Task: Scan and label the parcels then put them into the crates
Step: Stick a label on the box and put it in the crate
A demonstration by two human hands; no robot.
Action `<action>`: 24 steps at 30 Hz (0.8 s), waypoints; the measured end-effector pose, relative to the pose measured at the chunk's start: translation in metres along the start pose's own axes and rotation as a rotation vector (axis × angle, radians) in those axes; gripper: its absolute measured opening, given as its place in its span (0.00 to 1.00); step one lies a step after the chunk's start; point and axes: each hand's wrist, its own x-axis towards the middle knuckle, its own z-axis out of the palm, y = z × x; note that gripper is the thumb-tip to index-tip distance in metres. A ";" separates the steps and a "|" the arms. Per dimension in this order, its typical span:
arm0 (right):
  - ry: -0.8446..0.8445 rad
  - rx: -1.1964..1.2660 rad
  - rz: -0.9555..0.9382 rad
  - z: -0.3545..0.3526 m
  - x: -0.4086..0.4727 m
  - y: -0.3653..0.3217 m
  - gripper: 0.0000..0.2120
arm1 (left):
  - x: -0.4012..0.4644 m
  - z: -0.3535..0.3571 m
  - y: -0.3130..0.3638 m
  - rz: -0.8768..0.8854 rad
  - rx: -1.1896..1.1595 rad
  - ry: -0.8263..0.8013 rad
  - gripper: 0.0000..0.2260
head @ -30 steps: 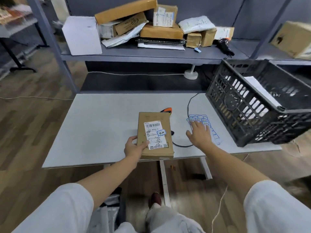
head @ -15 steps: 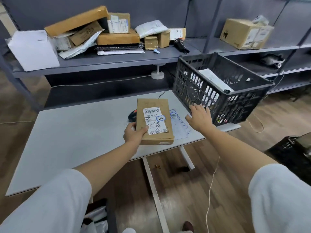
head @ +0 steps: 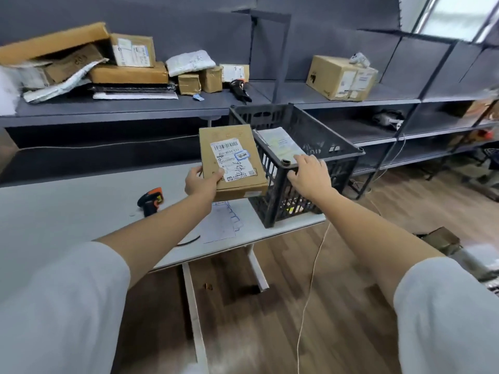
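My left hand [head: 201, 182] grips a flat brown cardboard parcel [head: 232, 164] by its near left corner, thumb on top. The parcel carries a white shipping label with a barcode and a small blue sticker, and it hangs in the air just left of the black plastic crate [head: 332, 147]. My right hand [head: 310, 175] rests with spread fingers on the crate's near corner rim. Inside the crate lies a white parcel [head: 280, 144]. An orange and black scanner [head: 149, 201] lies on the white table [head: 67, 211], and a sheet of blue labels [head: 222, 222] lies near the table's front edge.
A grey shelf [head: 135, 106] behind the table holds several cardboard boxes and poly mailers. Farther right, a brown box [head: 341, 76] sits on more shelving. A thin cable [head: 310, 287] hangs from the table to the wooden floor.
My left hand has lifted the parcel off the table and carried it right, up to the crate. My right hand left the label sheet and now rests on the crate's rim. The view swung right.
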 end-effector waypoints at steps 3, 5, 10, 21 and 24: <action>-0.004 0.027 -0.004 -0.003 0.004 0.024 0.23 | -0.009 0.029 0.012 0.000 -0.019 0.001 0.26; -0.022 0.062 0.012 -0.005 0.005 0.036 0.24 | -0.013 0.046 0.018 -0.007 -0.018 -0.003 0.26; -0.054 0.085 0.033 -0.002 0.026 0.067 0.25 | -0.005 0.085 0.035 0.011 -0.037 -0.016 0.25; -0.114 0.147 0.089 0.024 0.137 0.110 0.28 | 0.082 0.184 0.072 0.073 -0.036 -0.058 0.26; -0.140 0.291 0.153 0.033 0.169 0.111 0.28 | 0.110 0.205 0.077 0.071 -0.026 -0.069 0.27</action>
